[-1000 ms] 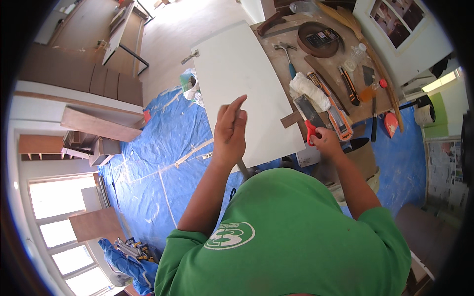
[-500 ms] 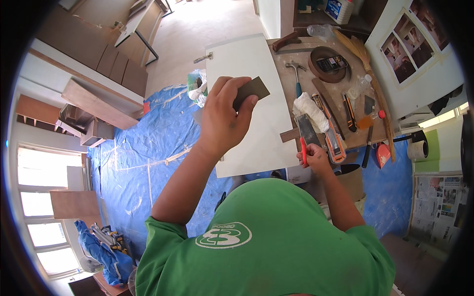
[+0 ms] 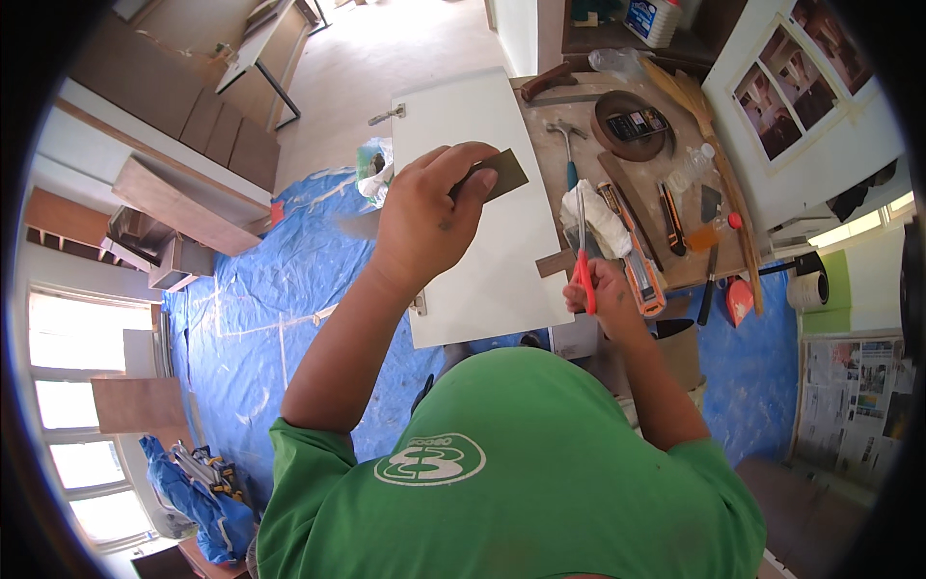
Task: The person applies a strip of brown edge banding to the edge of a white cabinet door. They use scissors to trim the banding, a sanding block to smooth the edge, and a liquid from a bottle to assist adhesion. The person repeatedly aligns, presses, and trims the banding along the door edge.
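Note:
My left hand point(image 3: 429, 212) is raised over a white panel point(image 3: 492, 280) with metal hinges. It pinches a dark brown strip point(image 3: 509, 174), whose flat end sticks out past the thumb; a blurred grey-brown end shows on the other side of the hand. At the panel's right edge, my right hand point(image 3: 610, 291) is closed round the red handles of a pair of scissors point(image 3: 584, 268). The blades point away from me, over a white cloth bundle point(image 3: 600, 217). A short brown piece point(image 3: 553, 262) lies by the panel's edge, near the scissors.
On the workbench at right lie a hammer point(image 3: 569, 154), a cutter knife point(image 3: 672, 217), a brown coil point(image 3: 603, 121), a bottle of orange liquid point(image 3: 716, 237) and a straw broom point(image 3: 685, 92). Blue sheeting point(image 3: 251, 328) covers the floor. A brown board point(image 3: 183, 207) leans at left.
The scissors have come up off the bench in my right hand, blades now pointing away from me. My left hand has shifted slightly left with the brown strip still in it.

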Available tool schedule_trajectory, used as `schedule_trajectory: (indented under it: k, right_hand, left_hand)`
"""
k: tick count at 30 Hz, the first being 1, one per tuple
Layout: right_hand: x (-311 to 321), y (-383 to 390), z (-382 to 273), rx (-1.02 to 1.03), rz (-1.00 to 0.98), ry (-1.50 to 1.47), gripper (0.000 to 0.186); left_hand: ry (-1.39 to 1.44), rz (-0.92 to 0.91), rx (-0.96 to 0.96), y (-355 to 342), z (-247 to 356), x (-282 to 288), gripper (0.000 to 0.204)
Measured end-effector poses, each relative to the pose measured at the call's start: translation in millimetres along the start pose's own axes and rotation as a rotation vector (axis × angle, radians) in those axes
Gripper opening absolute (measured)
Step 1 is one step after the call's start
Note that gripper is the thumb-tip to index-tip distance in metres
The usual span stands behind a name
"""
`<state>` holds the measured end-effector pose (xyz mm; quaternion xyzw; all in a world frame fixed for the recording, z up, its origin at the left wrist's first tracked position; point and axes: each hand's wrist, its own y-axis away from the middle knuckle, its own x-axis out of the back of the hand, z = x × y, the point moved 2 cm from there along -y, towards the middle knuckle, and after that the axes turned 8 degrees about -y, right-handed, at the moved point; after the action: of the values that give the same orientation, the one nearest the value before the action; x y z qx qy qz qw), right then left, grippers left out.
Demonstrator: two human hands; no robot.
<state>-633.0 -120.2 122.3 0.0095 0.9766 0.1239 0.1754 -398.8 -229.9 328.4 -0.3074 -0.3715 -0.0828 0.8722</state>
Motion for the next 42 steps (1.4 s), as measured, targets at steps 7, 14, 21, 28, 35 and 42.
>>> schedule_trajectory:
  k: [7, 14, 21, 28, 35, 42]
  right_hand:
    - [57, -33, 12, 0.017, 0.247, 0.887, 0.046]
    - [117, -82, 35, 0.041, 0.231, 1.344, 0.040]
    - [110, -87, 27, 0.045, 0.135, 1.526, 0.023]
    - [58, -35, 55, -0.022, 0.013, 0.777, 0.023]
    - [15, 4, 120, -0.443, 0.145, -0.129, 0.014]
    - [48, 7, 129, -0.256, 0.318, 0.158, 0.009]
  left_hand:
    - [-0.043, -0.330, 0.190, 46, -25, -36, 0.012]
    - [0.252, -0.569, 0.415, 126, -72, -101, 0.023]
    - [0.121, -0.620, 0.444, 167, -101, -156, 0.026]
    - [0.169, -0.576, 0.341, 177, -108, -188, 0.018]
    - [0.286, -0.544, 0.211, 191, -110, -210, 0.014]
    - [0.090, -0.186, 0.294, 218, -138, -158, 0.022]
